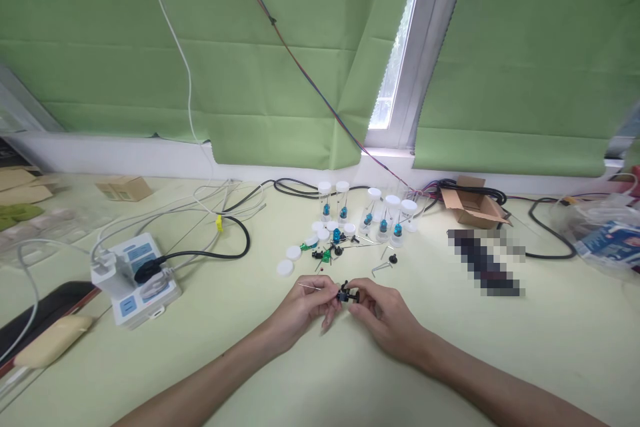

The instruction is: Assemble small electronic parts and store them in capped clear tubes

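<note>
Between my two hands, above the table, is a small black mechanical part [344,295] with a round disc at its right end. My left hand [303,307] pinches its left side, and a thin metal rod [309,286] sticks out leftward from those fingers. On the disc end, the thumb and fingers of my right hand [390,313] are closed. Just beyond lie loose pieces: a green part [327,255], a blue part [337,235], a black knob [393,258] and an L-shaped hex key [383,267]. White round caps [285,268] lie to their left.
Several clear tubes [397,230] with white lids and blue parts inside stand behind. A power strip [145,280] with plugs and cables sits left, near a yellowish object [55,340]. At right are an open cardboard box [473,207], a pixelated dark item [485,263] and a plastic bag [607,240].
</note>
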Available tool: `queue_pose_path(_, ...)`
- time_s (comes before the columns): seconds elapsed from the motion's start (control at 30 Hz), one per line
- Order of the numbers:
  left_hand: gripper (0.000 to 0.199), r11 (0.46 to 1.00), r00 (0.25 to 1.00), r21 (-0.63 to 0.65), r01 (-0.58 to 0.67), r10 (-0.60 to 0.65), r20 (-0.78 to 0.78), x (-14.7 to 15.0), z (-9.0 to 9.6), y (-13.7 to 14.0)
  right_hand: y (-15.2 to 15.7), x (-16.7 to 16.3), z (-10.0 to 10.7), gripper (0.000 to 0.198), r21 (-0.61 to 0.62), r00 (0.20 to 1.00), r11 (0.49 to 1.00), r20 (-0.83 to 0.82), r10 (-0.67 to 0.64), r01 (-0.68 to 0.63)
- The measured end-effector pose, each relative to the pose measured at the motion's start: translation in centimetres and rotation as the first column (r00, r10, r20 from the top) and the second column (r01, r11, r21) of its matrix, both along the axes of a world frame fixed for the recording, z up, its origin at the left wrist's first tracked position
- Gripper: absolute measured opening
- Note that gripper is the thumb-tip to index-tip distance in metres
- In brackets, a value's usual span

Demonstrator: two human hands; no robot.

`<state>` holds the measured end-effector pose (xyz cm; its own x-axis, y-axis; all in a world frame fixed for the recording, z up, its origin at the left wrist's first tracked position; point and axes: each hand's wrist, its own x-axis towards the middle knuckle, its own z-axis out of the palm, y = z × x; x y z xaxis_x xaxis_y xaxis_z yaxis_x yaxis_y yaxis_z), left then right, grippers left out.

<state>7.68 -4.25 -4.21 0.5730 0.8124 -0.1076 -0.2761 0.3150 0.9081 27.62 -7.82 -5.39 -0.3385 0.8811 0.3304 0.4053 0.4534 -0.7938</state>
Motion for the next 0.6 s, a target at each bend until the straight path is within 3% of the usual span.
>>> queue_pose_path(0.4,0.027,1.0,1.0,-0.006,-0.002,0.001,-0.025,-0.02,0.15,-0.11,0.03,-0.01,-0.06,0.011,0.065,0.998,0.998,0.057,-0.004,0.0)
queue_pose_path(0.6,0.028,1.0,0.999,0.004,0.007,-0.006,-0.031,-0.03,0.12,0.0,0.03,-0.09,0.57,0.021,0.039,0.996,0.999,0.084,0.017,-0.021)
